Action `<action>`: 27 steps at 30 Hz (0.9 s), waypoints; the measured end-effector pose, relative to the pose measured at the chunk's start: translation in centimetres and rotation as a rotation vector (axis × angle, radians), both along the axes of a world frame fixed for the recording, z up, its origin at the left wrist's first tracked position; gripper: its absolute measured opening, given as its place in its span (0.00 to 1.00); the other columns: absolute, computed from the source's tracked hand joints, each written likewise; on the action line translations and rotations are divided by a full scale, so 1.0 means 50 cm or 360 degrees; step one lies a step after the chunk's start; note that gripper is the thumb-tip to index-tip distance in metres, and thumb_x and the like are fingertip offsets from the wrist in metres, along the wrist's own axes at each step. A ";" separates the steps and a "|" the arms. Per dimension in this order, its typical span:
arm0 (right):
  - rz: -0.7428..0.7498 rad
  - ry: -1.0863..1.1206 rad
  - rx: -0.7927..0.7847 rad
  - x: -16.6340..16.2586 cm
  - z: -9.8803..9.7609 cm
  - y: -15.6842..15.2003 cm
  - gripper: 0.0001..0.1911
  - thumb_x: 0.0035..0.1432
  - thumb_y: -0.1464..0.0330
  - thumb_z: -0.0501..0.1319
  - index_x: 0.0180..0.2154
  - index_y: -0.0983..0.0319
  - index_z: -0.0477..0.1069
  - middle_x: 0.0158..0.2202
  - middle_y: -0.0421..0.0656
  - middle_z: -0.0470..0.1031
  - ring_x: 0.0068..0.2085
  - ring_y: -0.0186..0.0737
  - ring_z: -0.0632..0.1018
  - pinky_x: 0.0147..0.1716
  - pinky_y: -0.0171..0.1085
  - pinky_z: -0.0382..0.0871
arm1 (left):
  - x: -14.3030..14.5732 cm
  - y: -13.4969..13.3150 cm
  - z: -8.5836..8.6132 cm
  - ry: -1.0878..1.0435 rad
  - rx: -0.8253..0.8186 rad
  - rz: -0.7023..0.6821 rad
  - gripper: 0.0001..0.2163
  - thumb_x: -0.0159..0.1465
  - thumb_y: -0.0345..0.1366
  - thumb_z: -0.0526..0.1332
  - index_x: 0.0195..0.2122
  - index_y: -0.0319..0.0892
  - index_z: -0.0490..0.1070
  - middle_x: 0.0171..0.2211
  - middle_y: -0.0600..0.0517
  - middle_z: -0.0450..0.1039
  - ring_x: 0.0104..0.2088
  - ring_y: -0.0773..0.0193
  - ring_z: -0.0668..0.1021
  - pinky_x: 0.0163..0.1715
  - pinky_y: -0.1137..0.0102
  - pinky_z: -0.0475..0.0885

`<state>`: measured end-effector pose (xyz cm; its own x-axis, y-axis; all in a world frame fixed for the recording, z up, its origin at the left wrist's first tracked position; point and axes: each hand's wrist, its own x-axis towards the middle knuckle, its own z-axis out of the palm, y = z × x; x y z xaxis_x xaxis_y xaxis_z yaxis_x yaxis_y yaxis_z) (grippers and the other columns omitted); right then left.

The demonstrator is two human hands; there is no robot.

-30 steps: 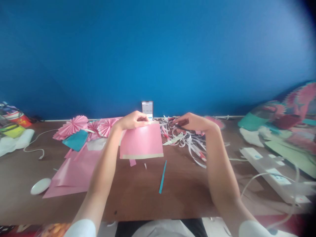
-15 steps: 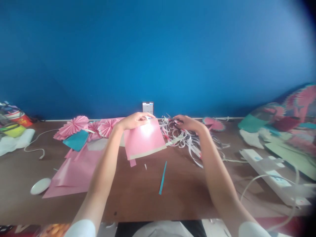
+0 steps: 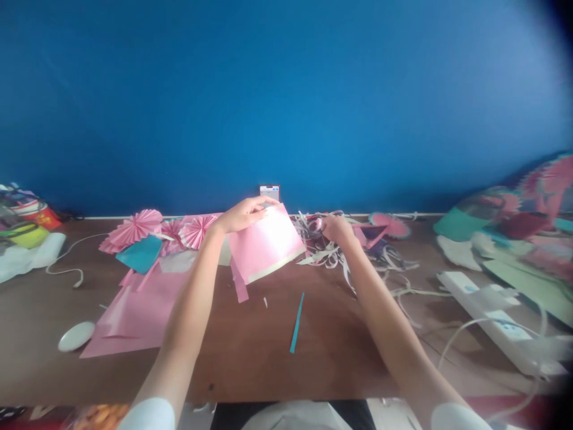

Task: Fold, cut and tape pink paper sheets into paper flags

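My left hand (image 3: 244, 215) grips the top edge of a pink sheet of paper (image 3: 264, 245), which tilts toward me and has a pale strip along its lower edge. A strong glare lies on the sheet. Over a tangled heap of white and pink paper strips (image 3: 329, 257) is my right hand (image 3: 336, 228), its fingers curled closed; a bit of white and pink shows at the fingertips, but I cannot make out what is held. A narrow pink strip (image 3: 240, 285) hangs or lies below the sheet. No scissors can be made out now.
A blue paper strip (image 3: 296, 322) lies in front. Folded pink fans (image 3: 138, 227), a teal piece (image 3: 141, 254) and pink sheets (image 3: 134, 310) are left, by a white oval object (image 3: 76, 336). A phone (image 3: 269, 192) leans on the wall. At right is a power strip (image 3: 492, 316).
The pink sheet has tilted and risen at its right side. My right hand has turned over the strips, and the scissors seen in it before no longer show.
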<state>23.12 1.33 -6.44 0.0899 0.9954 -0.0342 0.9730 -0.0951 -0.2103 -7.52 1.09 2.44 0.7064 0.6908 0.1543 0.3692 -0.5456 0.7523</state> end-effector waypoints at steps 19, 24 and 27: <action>0.0676 0.1520 -0.0043 -0.065 0.100 -0.070 0.21 0.50 0.54 0.68 0.37 0.64 0.72 0.26 0.41 0.73 0.23 0.34 0.74 0.21 0.32 0.62 | -0.018 0.022 -0.016 -0.0025 0.0087 0.0203 0.24 0.67 0.51 0.55 0.59 0.41 0.65 0.43 0.46 0.76 0.37 0.62 0.76 0.34 0.72 0.69; 0.0624 0.1543 0.0123 -0.026 0.110 -0.067 0.19 0.48 0.54 0.70 0.30 0.64 0.72 0.19 0.37 0.69 0.20 0.31 0.70 0.19 0.30 0.57 | -0.035 0.032 -0.021 0.0040 -0.0120 0.0174 0.23 0.66 0.53 0.55 0.54 0.42 0.69 0.34 0.50 0.73 0.27 0.68 0.72 0.27 0.73 0.65; 0.0514 0.1498 0.0265 -0.005 0.118 -0.070 0.19 0.49 0.54 0.69 0.29 0.64 0.72 0.18 0.36 0.68 0.19 0.30 0.69 0.19 0.30 0.57 | -0.041 0.035 -0.023 0.0111 -0.0263 0.0122 0.23 0.65 0.52 0.58 0.55 0.42 0.68 0.36 0.50 0.73 0.29 0.68 0.73 0.32 0.71 0.67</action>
